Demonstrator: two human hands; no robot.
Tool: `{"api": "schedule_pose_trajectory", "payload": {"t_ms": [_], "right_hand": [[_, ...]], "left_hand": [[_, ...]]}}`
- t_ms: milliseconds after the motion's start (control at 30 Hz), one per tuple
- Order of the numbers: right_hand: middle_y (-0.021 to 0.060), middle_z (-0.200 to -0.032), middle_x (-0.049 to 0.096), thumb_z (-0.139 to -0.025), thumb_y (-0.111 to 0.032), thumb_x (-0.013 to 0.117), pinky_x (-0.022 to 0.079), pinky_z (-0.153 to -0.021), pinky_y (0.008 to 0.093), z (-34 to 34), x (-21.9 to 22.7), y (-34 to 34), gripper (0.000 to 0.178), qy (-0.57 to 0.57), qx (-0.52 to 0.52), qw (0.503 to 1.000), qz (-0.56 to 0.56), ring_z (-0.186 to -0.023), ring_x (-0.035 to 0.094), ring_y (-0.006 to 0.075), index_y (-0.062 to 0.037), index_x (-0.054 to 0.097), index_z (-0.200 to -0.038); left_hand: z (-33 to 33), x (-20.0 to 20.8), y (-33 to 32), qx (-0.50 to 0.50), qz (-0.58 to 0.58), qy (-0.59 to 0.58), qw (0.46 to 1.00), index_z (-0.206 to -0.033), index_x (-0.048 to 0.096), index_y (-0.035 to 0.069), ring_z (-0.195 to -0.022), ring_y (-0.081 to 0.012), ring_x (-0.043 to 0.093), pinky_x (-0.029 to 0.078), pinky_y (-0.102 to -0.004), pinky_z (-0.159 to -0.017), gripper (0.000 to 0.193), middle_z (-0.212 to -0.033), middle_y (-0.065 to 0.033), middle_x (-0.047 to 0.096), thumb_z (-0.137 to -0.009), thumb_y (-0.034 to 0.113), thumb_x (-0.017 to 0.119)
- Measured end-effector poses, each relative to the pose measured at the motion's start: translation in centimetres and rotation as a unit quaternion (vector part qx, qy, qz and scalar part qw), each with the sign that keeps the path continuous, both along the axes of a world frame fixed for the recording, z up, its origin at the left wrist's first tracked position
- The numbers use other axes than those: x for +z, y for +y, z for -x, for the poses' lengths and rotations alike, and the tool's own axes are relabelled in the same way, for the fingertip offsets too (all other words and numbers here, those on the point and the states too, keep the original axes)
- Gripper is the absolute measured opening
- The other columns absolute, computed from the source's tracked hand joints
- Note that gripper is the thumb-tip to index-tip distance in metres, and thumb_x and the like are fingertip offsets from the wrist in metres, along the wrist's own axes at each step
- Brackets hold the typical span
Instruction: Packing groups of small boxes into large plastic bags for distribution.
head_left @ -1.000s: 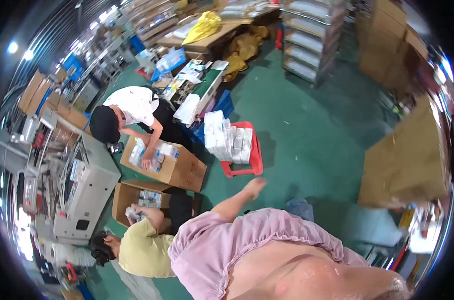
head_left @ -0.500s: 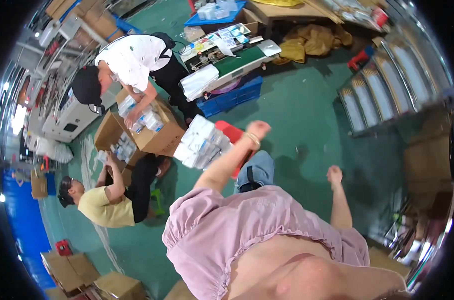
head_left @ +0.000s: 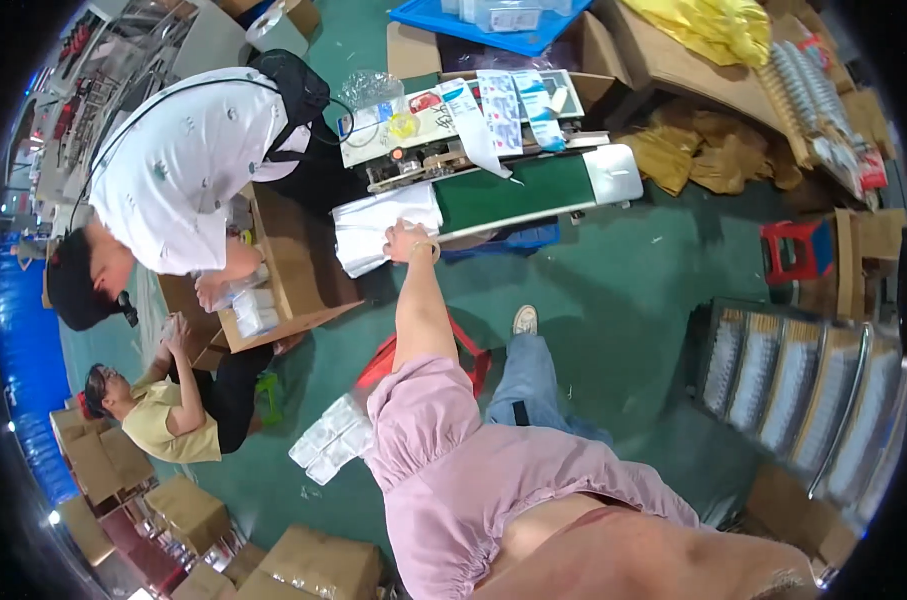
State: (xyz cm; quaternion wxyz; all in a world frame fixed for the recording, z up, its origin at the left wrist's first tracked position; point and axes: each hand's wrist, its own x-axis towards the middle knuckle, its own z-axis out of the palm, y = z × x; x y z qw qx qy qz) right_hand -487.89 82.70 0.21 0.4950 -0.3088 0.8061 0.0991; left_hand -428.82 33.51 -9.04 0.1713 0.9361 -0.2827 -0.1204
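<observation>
My left hand point(head_left: 409, 241), with a bracelet at the wrist, reaches out to the near end of a small green-belted conveyor point(head_left: 518, 195). Its fingers are bent over the near edge of a stack of thin white sheets point(head_left: 358, 228) lying on the belt's left end. Whether these are paper or flat bags cannot be made out. My right hand is out of view. Below my left arm stands a red stool point(head_left: 473, 362), partly covered by the arm. Beside it are white packs point(head_left: 333, 438) in a block, partly hidden by my sleeve.
A person in a white shirt point(head_left: 178, 165) bends over an open carton point(head_left: 298, 270) at left. Another person in yellow point(head_left: 183, 420) sits low nearby. At right stand a rack of filled trays point(head_left: 798, 390) and a red stool point(head_left: 795, 250). Closed cartons point(head_left: 318, 565) line the lower left.
I have stepped closer to the conveyor. My left hand has moved from above the red stool to the white sheets. My right hand has left the view.
</observation>
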Motion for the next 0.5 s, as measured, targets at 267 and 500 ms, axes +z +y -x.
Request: {"api": "schedule_pose_trajectory", "payload": {"t_ms": [267, 500], "right_hand": [[0.0028, -0.069, 0.058, -0.077, -0.020, 0.062, 0.043, -0.055, 0.0257, 6.4, 2.4, -15.5, 0.016, -0.081, -0.158, 0.983, 0.051, -0.063, 0.054, 0.0103, -0.0047, 0.063, -0.080], [0.0009, -0.071, 0.055, -0.084, -0.013, 0.056, 0.042, -0.055, 0.0220, 0.2, 2.9, -34.8, 0.016, -0.182, 0.047, 0.954, 0.233, -0.063, 0.052, 0.0088, -0.0027, 0.057, -0.096]], "left_hand": [[-5.1, -0.1, -1.6, 0.007, -0.002, 0.181, 0.983, -0.091, 0.069, 0.016, -0.106, -0.0301, 0.048, 0.042, -0.0396, -0.088, 0.031, -0.105, -0.0091, 0.058, -0.066, 0.033, 0.071], [-3.6, -2.5, 1.6, -0.131, 0.035, -0.086, 0.987, -0.087, 0.066, 0.009, -0.103, -0.0343, 0.051, 0.041, -0.0387, -0.091, 0.030, -0.100, -0.0121, 0.061, -0.065, 0.029, 0.069]]}}
